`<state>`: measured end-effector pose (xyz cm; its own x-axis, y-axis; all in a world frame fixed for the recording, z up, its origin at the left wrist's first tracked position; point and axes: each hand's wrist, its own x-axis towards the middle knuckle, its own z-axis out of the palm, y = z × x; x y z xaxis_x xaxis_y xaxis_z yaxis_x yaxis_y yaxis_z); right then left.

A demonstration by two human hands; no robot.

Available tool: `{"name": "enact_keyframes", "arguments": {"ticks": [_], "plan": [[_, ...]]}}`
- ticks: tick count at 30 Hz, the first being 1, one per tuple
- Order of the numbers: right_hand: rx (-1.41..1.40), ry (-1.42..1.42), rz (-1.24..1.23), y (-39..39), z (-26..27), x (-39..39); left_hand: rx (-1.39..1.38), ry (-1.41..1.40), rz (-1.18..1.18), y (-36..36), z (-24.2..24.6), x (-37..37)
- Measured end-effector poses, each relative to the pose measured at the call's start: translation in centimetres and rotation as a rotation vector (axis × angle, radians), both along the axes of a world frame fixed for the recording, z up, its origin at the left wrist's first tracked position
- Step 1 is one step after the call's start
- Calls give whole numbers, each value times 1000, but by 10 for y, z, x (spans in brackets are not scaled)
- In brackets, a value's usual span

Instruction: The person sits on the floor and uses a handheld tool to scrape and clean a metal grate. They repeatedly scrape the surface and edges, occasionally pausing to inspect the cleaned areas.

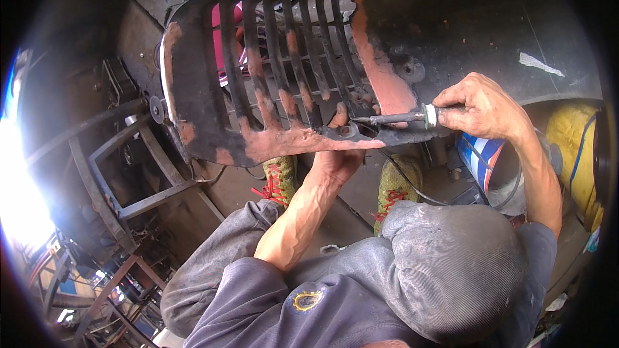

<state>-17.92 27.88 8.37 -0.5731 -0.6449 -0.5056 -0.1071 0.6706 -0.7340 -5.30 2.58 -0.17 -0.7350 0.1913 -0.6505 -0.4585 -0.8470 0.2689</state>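
A black slatted panel [193,82], seemingly plastic, lies before me with pinkish filler [280,142] smeared along its edges and slats. My left hand [337,162] reaches from below around its near edge. The thumb and some fingertips come up through the opening; the rest of the fingers are hidden behind the panel. In my right hand [476,106] is a soldering iron [396,119] with a white band at its collar. It points left, nearly level, and its tip is at the panel beside my left thumb and a round hole. Whether the tip touches cannot be told.
A blue, white and orange bucket [476,154] stands below my right forearm, beside a yellow container [570,150]. A black cable [411,186] crosses near my right shoe [399,179]. Welded metal frames [157,208] are at left. A paper scrap [539,64] lies on the dark surface.
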Motion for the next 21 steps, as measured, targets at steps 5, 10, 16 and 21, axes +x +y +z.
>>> {"name": "enact_keyframes", "arguments": {"ticks": [5, 10, 16, 21], "plan": [[-1, -2, -1, 0, 1, 0, 52, 79, -15, -4, -4, 2], [-22, 1, -23, 2, 3, 2, 37, 65, -1, -4, -2, 2], [-182, -122, -290, 24, 0, 10, 41, 27, -16, -5, -2, 1], [-566, -219, -894, 43, 5, 23, 79, -44, -11, -11, -8, 5]]}}
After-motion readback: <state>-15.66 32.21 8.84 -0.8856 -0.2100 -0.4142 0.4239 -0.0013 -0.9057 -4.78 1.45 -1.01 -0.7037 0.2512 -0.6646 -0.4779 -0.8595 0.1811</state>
